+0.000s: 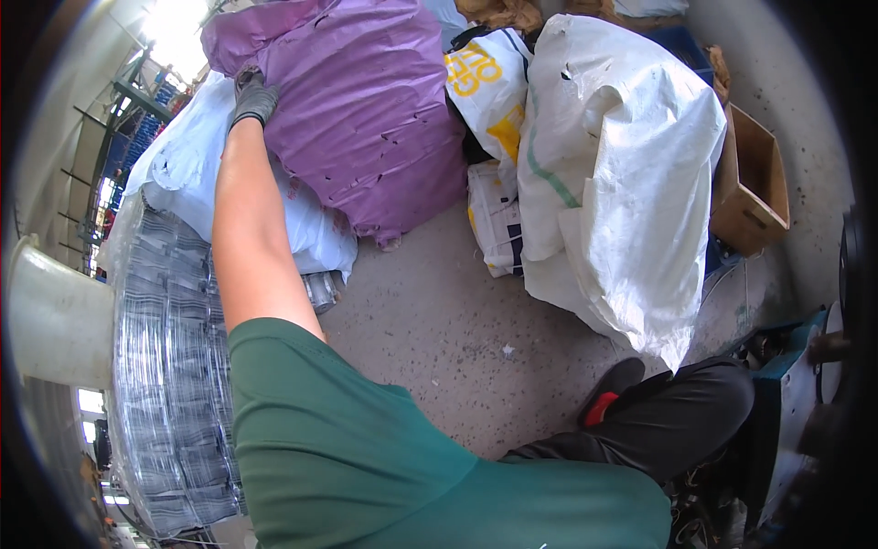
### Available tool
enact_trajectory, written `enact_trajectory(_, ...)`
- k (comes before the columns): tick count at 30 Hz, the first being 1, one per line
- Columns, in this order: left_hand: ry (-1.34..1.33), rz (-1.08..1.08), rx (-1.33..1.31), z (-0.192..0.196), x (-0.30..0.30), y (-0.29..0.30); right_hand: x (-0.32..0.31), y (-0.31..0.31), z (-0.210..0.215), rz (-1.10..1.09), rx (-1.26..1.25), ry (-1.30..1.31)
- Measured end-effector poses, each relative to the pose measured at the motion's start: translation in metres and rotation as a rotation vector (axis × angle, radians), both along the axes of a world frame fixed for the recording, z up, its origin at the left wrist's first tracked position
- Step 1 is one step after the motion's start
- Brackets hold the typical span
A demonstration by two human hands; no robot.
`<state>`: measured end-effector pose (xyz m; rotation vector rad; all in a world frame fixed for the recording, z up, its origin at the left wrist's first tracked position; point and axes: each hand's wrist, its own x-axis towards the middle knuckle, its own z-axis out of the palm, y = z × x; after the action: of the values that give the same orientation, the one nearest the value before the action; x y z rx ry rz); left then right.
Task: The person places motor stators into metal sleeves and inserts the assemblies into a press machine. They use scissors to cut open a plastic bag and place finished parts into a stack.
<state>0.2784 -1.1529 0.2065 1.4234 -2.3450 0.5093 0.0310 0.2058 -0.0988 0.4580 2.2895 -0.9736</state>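
My left hand [255, 99], in a grey work glove, reaches far forward at the end of a bare forearm. Its fingers are closed at the left edge of a large, full purple sack [366, 110], whose wrinkled skin has small tears. Under and beside that sack lies a pale blue-white plastic bag [315, 229]. My right hand is out of the picture.
Left, a film-wrapped stack of grey ribbed pieces [169, 366]. Right, a big white woven sack [631, 174], a white-and-yellow printed bag [489, 91] and a wooden box [752, 178]. Speckled grey floor [430, 320] lies between. Teal-edged equipment [786, 393] stands near my leg.
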Motion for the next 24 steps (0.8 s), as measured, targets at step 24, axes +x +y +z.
enact_trajectory(24,-0.070,-0.005,0.074,0.031,-0.169,0.234,0.010,0.031,-0.117,0.530,-0.121,0.016)
